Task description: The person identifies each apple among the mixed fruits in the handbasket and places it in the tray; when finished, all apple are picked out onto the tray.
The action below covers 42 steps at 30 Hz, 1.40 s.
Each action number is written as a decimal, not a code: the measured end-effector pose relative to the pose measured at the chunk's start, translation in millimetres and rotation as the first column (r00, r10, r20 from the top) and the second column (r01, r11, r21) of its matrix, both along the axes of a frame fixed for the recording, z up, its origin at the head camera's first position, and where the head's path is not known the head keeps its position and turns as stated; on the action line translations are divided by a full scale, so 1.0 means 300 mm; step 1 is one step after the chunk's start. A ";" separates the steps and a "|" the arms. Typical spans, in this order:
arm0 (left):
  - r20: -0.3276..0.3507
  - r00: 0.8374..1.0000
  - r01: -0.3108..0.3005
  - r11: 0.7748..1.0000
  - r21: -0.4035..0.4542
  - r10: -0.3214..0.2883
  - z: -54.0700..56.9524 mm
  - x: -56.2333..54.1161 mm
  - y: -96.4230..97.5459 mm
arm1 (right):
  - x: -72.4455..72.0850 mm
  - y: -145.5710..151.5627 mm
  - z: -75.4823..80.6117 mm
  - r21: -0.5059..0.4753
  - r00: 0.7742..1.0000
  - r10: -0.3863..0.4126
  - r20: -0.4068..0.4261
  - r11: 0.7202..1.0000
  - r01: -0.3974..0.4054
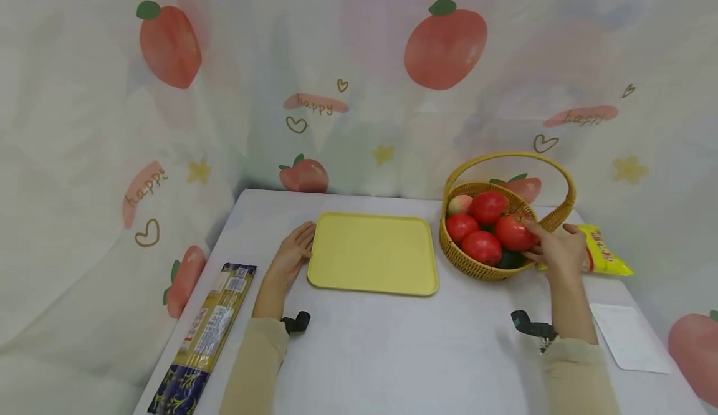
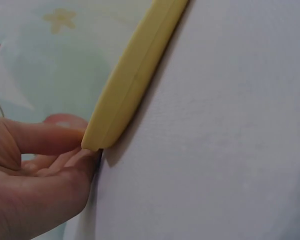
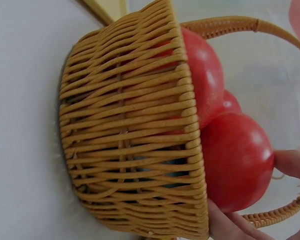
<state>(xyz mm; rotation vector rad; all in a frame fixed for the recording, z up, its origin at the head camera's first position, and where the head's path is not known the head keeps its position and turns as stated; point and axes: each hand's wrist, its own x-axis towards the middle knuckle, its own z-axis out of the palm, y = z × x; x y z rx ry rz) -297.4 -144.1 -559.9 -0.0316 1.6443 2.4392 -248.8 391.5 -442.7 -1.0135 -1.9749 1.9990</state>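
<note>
My left hand [image 1: 293, 252] rests at the left edge of a yellow rectangular tray [image 1: 373, 253], its fingers lying along the side. In the left wrist view a fingertip [image 2: 72, 141] touches the end of the tray's rim. On the right, a wicker basket [image 1: 477, 270] with a tall handle holds several round red fruits, a paler pinkish fruit [image 1: 460, 205] and a dark green one [image 1: 510, 259]. My right hand [image 1: 561, 250] grips a large smooth red fruit [image 3: 237, 162] at the basket's right side, thumb and fingers on opposite sides of it. The fruit sits above the wicker rim.
A yellow snack bag [image 1: 606, 256] lies behind my right hand. Nearer on the right is a flat white sheet [image 1: 628, 337]. Long gold-and-blue packets [image 1: 207, 334] lie along the table's left edge. A fruit-printed cloth [image 1: 359, 60] hangs behind the table.
</note>
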 end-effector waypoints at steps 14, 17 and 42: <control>0.019 1.000 0.003 1.000 0.020 -0.004 -0.006 -0.006 0.006 | 0.034 0.002 0.058 -0.262 0.993 -0.096 -0.068 0.962 0.075; 0.016 1.000 0.002 0.999 0.034 -0.003 -0.005 -0.010 0.011 | 0.040 -0.008 0.086 -0.279 0.990 -0.109 -0.087 0.957 0.081; 0.018 1.000 -0.005 0.999 0.054 0.004 -0.026 -0.019 -0.003 | 0.062 -0.211 0.198 -0.264 0.944 0.107 -0.313 0.944 -0.195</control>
